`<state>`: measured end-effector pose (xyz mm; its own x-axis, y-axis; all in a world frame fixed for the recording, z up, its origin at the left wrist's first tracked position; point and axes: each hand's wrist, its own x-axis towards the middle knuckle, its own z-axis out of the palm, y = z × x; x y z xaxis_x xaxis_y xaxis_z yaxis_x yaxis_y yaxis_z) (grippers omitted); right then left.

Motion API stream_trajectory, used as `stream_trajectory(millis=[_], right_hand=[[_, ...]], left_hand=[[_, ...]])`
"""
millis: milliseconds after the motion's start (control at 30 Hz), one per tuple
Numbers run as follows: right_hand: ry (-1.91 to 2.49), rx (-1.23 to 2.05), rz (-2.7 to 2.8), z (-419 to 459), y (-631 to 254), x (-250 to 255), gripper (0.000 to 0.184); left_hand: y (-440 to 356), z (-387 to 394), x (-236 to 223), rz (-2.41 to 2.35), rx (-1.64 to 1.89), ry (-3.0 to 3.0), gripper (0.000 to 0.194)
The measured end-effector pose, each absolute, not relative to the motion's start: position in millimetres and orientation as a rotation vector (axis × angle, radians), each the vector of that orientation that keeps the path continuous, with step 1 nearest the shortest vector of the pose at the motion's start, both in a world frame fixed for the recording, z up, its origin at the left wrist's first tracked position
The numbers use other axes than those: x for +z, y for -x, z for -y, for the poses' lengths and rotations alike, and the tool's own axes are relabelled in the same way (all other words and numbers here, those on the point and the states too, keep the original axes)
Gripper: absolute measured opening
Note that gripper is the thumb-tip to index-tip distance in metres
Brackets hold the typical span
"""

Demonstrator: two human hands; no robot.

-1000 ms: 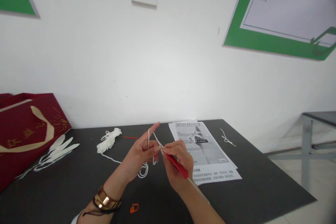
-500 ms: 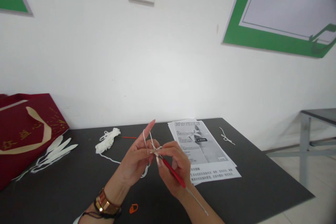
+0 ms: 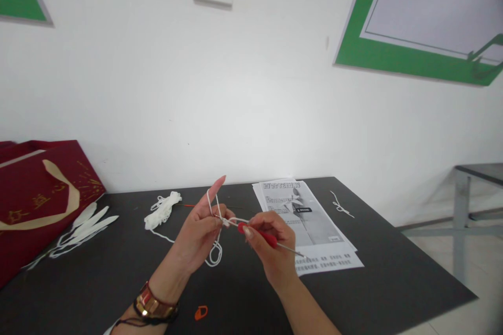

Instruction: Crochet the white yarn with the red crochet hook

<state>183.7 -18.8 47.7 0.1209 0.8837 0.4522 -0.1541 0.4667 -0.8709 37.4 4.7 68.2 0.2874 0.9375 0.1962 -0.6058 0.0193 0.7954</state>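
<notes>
White yarn (image 3: 216, 252) loops round the raised index finger of my left hand (image 3: 204, 235). Thumb and other fingers of that hand pinch a small white crocheted piece (image 3: 225, 221). My right hand (image 3: 275, 243) is closed round the red handle of a crochet hook (image 3: 267, 236). The hook's front end points left into the stitches, its tip hard to make out, while its bare metal end sticks out to the right. A yarn loop stretches between the two hands. From the left hand, a strand runs back to the white yarn skein (image 3: 160, 212) on the table.
Several white petal-shaped pieces (image 3: 88, 227) lie beside a dark red gift bag (image 3: 39, 193) at left. Printed sheets (image 3: 326, 235) lie under and beyond my right hand. An orange stitch marker (image 3: 201, 313) is near the front; a short tied yarn piece (image 3: 341, 207) lies right on the black table (image 3: 377, 272).
My right hand has moved right, away from my left hand, turning the crochet hook flatter. The yarn between the hands is drawn out longer. My left hand has shifted slightly left.
</notes>
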Motion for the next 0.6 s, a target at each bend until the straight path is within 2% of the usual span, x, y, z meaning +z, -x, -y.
stream_trajectory(millis=[167, 367, 467, 600], right_hand=[[0.894, 0.931, 1.178, 14.4, -184.6, 47.0, 0.015], [0.97, 0.784, 1.263, 13.2, -187.9, 45.8, 0.011], [0.942, 0.812, 1.251, 13.0, -188.0, 46.0, 0.011], [0.908, 0.901, 1.192, 12.3, -185.5, 46.0, 0.014]], left_hand=[[-30.7, -9.3, 69.0, -0.582, 1.277, -1.001, 0.079], [-30.7, -11.8, 72.0, -0.842, 1.325, -1.12, 0.071], [-31.1, -11.5, 73.9, -0.852, 1.364, -1.123, 0.067], [-29.9, -12.8, 72.8, -0.714, 1.305, -1.012, 0.071]])
